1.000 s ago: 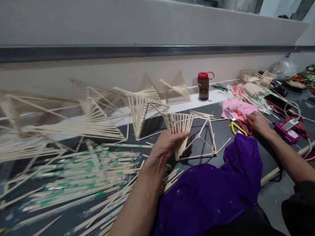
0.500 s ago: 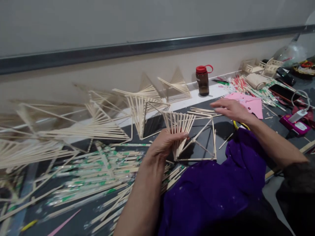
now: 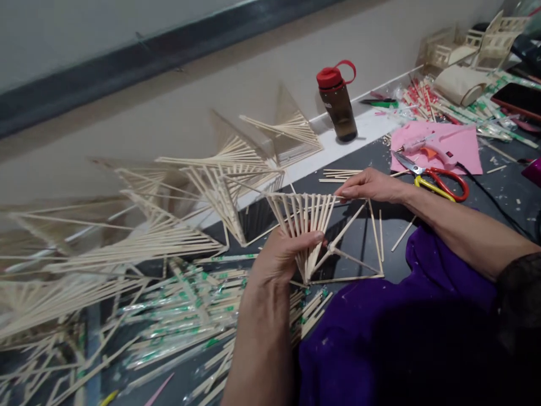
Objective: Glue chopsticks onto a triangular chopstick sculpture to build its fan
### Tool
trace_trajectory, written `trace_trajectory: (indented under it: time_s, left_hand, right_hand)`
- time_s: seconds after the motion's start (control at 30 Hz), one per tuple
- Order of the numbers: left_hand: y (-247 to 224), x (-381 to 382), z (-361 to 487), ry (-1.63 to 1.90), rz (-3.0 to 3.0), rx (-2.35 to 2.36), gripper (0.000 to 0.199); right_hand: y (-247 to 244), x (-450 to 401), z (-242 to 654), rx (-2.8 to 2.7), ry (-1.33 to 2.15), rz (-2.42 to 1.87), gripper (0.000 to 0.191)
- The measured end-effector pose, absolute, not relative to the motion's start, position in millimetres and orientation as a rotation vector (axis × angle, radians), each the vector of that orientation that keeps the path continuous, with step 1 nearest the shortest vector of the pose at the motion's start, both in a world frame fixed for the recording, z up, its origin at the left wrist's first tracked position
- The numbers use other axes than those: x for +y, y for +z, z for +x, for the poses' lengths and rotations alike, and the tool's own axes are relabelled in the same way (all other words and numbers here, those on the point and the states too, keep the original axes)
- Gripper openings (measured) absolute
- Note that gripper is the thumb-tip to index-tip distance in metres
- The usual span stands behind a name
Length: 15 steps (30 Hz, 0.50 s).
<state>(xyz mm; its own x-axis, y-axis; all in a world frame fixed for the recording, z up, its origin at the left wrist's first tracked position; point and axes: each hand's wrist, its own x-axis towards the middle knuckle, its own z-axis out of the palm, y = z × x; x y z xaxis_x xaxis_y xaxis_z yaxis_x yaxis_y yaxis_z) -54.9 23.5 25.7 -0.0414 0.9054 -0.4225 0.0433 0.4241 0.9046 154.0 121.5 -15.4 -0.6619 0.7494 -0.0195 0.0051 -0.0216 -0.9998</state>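
1 stick frame (image 3: pixel 332 247) in L hand (image 3: pixel 279 255), 1 btl (image 3: pixel 338 110) behind

Pale wooden sticks form a fan-shaped frame (image 3: pixel 311 214), gripped upright in my left hand (image 3: pixel 281 256), its slats spread at the top and converging below. An open, braced triangular section extends rightward above the dark tabletop (image 3: pixel 372 158); my right hand (image 3: pixel 372 186) meets the upper edge.

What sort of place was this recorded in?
Likely a craft or model-making workspace: the left hand holds a fan-shaped stick framework, a pink hot glue gun lies nearby, and plastic-wrapped chopsticks are spread alongside.
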Motion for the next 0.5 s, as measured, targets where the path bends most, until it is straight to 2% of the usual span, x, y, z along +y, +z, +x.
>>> trace_trajectory:
  time_s: [0.17, 0.5]
  left_hand:
    - [27.6, 24.3, -52.3, 0.835, 0.873, 1.499, 0.024]
    - [25.8, 26.1, -51.2, 0.793, 0.801, 1.574, 0.025]
  right_hand:
    - [-21.9, 125.6, 147.6, -1.654, 1.815, -0.738, 0.010]
    - [-25.8, 128.3, 143.0, -1.701, 1.735, -0.766, 0.010]
